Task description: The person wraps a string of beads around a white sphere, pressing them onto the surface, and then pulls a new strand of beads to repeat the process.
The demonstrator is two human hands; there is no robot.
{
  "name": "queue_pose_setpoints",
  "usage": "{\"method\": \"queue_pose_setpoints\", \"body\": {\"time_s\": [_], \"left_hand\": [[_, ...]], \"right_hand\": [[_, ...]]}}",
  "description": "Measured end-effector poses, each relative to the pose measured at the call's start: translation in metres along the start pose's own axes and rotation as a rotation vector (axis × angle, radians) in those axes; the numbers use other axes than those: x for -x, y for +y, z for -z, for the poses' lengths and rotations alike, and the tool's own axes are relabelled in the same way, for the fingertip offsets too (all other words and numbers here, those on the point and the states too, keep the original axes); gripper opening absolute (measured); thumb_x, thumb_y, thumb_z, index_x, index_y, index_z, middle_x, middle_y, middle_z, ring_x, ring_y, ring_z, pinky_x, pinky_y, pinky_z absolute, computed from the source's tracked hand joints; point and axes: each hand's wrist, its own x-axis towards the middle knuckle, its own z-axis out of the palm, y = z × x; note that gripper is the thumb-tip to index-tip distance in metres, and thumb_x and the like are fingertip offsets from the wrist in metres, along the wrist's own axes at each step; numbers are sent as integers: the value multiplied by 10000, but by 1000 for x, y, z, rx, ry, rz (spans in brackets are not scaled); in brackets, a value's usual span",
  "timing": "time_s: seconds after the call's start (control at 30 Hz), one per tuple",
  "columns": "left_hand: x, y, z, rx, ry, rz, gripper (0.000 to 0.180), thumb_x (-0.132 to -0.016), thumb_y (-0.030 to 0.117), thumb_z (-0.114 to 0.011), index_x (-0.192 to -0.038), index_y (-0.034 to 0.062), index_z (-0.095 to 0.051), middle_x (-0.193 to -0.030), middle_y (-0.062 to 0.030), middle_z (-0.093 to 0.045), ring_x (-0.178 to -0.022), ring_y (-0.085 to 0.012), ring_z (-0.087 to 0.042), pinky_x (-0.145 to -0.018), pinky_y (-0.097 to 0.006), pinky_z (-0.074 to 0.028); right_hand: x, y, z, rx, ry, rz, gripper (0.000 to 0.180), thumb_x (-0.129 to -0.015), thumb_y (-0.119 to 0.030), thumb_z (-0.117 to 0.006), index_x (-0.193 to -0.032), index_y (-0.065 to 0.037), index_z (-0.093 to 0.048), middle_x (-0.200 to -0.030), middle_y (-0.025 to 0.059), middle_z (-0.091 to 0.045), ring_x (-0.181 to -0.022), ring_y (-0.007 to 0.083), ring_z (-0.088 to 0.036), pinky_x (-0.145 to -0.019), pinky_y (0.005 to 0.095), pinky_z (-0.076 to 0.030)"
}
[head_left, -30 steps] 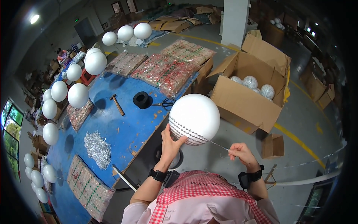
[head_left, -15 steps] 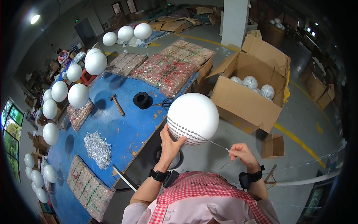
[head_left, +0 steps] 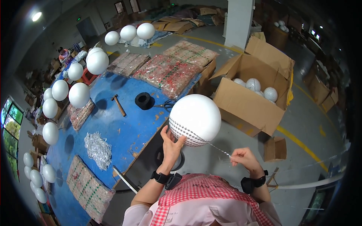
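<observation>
A large white ball (head_left: 196, 115) is at the middle of the view, beyond the table's edge. Rows of silver beads (head_left: 181, 130) wrap its lower left part. My left hand (head_left: 172, 147) grips the ball from below at its lower left, thumb and fingers against the beaded rows. From the ball's underside a thin silver bead strand (head_left: 220, 149) runs to the right. My right hand (head_left: 244, 159) pinches this strand with thumb and fingertips, a short way off the ball.
On the blue table (head_left: 124, 130) lie a hammer (head_left: 119, 106), a black spool (head_left: 144, 101), scissors (head_left: 168, 105), a silver strand pile (head_left: 98, 150) and wrapped bundles (head_left: 90, 190). White balls (head_left: 79, 95) stand along its left. An open carton (head_left: 250, 107) with silver-wound balls is at right.
My right hand has shifted slightly left and down, and its fingers have turned a little. The strand stretch between hand and ball looks shorter. The ball stays nearly in place in my left hand.
</observation>
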Motion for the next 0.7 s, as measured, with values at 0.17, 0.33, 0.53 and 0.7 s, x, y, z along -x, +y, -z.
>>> {"method": "queue_pose_setpoints", "body": {"time_s": [0.17,0.33,0.53,0.7], "left_hand": [[2,1,-1,143,10,-20,747,-826,190,-686,-1355,7,-192,-1329,-229,-383,-1218,-295,-441,-1008,-373,-380],[0,-4,4,-218,52,-137,614,-879,215,-621,-1346,-37,-313,-1273,-208,-409,-1138,-301,-478,-969,-357,-401],[-7,-14,15,-448,-15,-271,628,-933,225,-525,-1404,-66,-227,-1301,-231,-366,-1163,-346,-428,-997,-359,-360],[-10,-9,20,-453,-107,-183,711,-924,236,-532,-1428,-62,-129,-1335,-256,-335,-1239,-359,-367,-1035,-354,-314]], "right_hand": [[-14,17,6,-25,-2,14,176,-884,-161,-617,-770,-28,-634,-669,6,-617,-594,65,-573,-563,204,-459],[-17,28,13,-59,34,54,192,-893,-170,-611,-769,-24,-628,-656,20,-616,-577,73,-568,-551,204,-452],[-19,31,16,-57,46,39,202,-896,-180,-610,-766,-26,-627,-642,28,-612,-558,74,-555,-539,206,-445],[-22,30,14,-44,52,43,206,-897,-181,-609,-759,-28,-627,-644,29,-613,-560,74,-556,-542,204,-444]]}}
